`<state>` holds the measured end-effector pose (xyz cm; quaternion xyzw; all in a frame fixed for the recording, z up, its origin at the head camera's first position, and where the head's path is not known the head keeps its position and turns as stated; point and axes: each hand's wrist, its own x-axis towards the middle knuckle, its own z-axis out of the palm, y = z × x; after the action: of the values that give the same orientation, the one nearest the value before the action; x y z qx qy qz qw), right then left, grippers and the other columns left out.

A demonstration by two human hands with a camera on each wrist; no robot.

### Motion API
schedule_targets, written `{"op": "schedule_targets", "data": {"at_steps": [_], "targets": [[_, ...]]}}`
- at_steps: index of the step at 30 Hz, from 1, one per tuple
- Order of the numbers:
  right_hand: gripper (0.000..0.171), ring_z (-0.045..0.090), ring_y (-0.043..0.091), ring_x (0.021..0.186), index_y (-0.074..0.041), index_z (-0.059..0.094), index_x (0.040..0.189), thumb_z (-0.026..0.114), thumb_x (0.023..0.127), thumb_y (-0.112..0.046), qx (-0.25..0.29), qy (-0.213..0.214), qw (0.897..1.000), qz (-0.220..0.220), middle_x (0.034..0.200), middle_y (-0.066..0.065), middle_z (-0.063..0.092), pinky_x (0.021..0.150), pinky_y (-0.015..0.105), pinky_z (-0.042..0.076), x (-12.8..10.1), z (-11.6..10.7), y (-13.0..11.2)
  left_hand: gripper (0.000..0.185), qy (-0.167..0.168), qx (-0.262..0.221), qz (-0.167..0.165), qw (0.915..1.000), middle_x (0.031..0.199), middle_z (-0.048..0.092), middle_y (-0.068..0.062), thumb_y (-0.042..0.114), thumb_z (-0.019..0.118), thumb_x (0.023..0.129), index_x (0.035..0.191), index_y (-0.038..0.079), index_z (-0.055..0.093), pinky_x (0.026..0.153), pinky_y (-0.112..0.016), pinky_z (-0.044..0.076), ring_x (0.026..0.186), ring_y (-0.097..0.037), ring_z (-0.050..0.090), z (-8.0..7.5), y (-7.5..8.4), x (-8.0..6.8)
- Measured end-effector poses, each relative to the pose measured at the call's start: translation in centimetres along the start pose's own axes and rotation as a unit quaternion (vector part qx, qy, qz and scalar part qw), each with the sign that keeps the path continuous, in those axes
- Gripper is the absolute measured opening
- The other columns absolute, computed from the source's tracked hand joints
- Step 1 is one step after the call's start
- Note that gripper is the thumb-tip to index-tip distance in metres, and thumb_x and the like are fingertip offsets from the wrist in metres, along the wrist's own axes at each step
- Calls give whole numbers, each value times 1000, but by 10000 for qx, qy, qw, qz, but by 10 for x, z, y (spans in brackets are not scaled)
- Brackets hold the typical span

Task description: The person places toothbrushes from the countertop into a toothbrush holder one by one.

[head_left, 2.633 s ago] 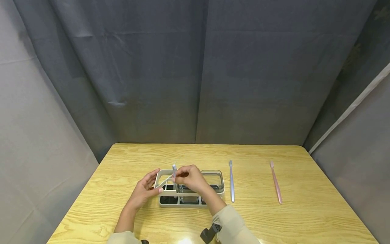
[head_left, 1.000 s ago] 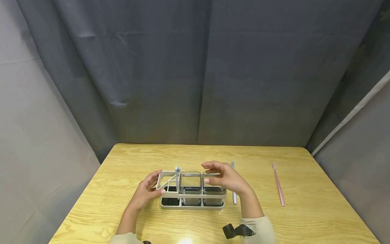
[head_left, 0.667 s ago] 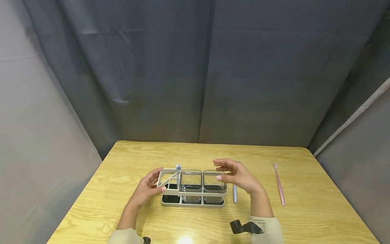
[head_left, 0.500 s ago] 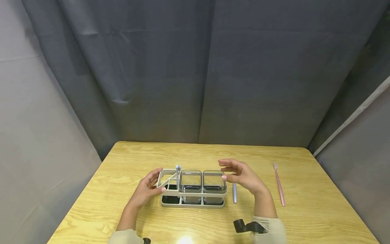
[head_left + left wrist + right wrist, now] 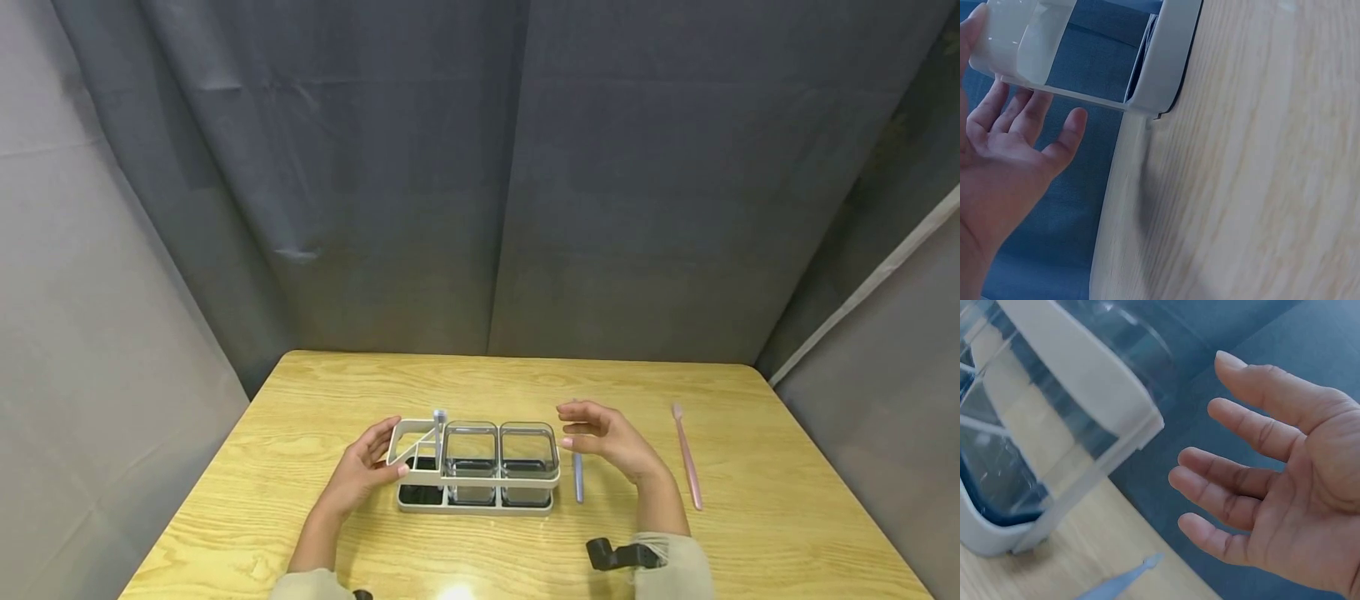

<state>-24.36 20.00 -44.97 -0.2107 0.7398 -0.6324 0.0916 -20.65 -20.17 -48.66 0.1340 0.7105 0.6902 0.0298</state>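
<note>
Wooden table (image 5: 757,533): blue toothbrush (image 5: 577,479) just beneath spread right hand (image 5: 611,437), beside organizer (image 5: 480,487).

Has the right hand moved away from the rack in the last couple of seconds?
Yes. The right hand has swung rightward off the rack and now hovers open over the blue toothbrush lying beside it.

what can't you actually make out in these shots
- Blue toothbrush on the table: head view, its upper part is hidden behind the right hand; right wrist view cuts it off at the bottom edge.
- Rack: whether the left hand touches it is too small to tell; left wrist view crops the rack.
- Toothbrush standing in the rack: bristles too small.
</note>
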Motion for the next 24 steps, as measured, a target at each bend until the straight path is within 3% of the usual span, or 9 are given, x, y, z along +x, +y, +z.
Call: {"op": "schedule_targets", "data": {"at_steps": [15, 24], "targets": [[53, 38, 52, 115, 9, 44, 130, 67, 84, -3, 212, 407, 9989, -23, 128, 28, 44, 86, 30, 47, 5, -7, 39, 73, 132, 94, 40, 9999, 140, 40, -15, 0, 73, 76, 140, 6, 38, 95, -33, 40, 129, -30, 35, -1, -5, -1], [56, 35, 46, 121, 0, 46, 131, 71, 82, -9, 264, 924, 9945, 407, 136, 22, 39, 89, 37, 43, 9, -4, 57, 73, 67, -10, 21, 10000, 141, 39, -18, -1, 73, 76, 140, 3, 37, 97, -35, 38, 130, -31, 34, -1, -4, 1]]}}
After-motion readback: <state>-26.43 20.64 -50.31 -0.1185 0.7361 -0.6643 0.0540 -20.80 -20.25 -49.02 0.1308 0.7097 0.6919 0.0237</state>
